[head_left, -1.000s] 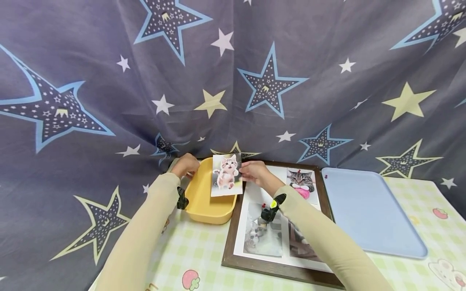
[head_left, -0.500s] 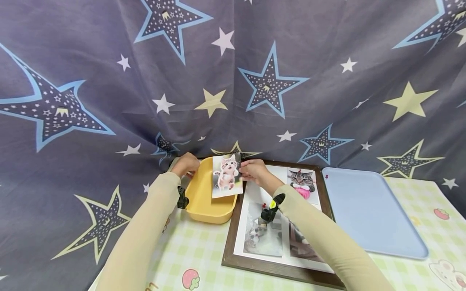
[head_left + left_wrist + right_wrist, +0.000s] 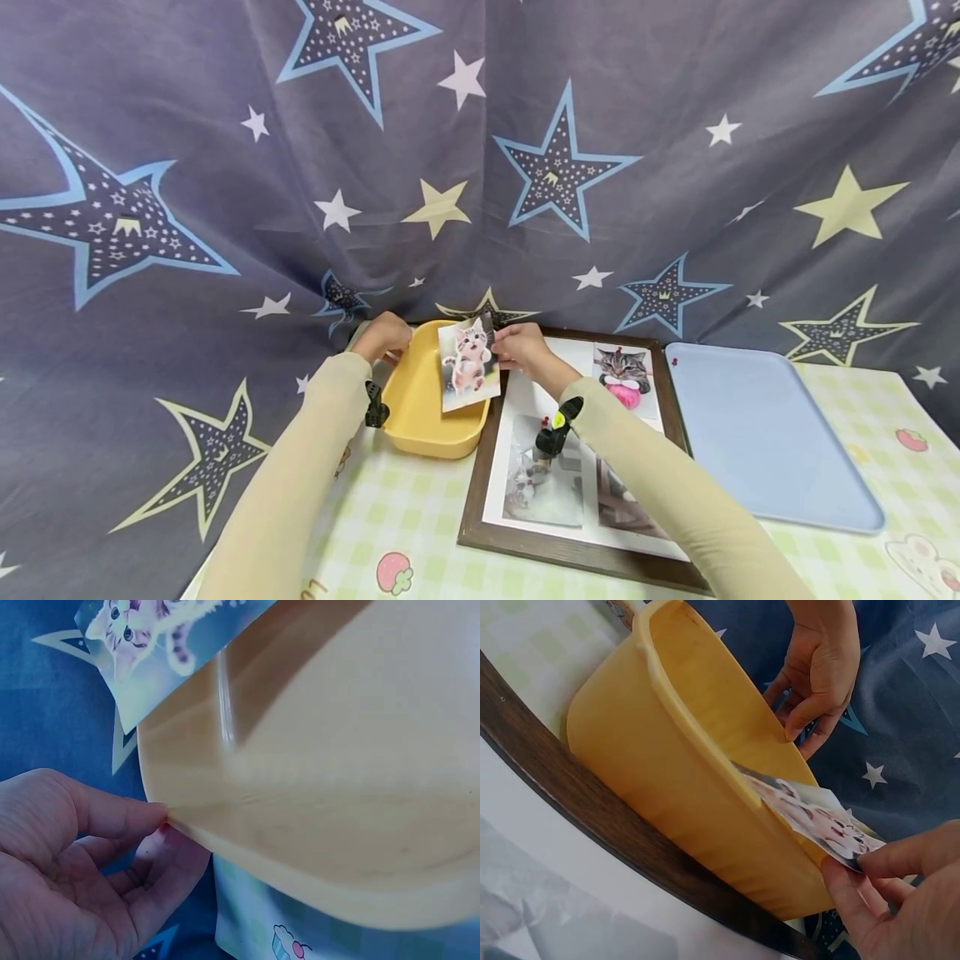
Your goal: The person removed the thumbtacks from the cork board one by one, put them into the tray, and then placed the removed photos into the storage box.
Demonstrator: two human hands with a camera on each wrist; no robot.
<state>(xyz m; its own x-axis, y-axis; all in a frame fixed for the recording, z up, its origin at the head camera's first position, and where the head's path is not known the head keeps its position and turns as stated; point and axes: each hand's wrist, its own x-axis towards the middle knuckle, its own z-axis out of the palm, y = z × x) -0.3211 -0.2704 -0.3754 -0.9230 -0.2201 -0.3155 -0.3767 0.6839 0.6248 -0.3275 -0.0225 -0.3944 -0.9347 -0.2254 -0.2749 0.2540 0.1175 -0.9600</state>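
My right hand pinches the right edge of a kitten photo print, thumb on the picture side. The print hangs tilted over the yellow plastic bin, and in the right wrist view its lower end dips past the bin's near rim. At the back left corner, my left hand pinches the bin's rim between thumb and fingers. A small red spot shows by its fingertips. Right of the bin lies a brown-framed board with pinned cat photos, partly covered by my right forearm.
On the board are a tabby photo and a greyish photo, each with a red pushpin at its top. A light blue tray lies at the right, a red pushpin in its corner. A star-printed curtain hangs behind.
The print has turned slightly counterclockwise in my right hand, its left side dropping a little over the bin. My left hand stays at the bin's rim.
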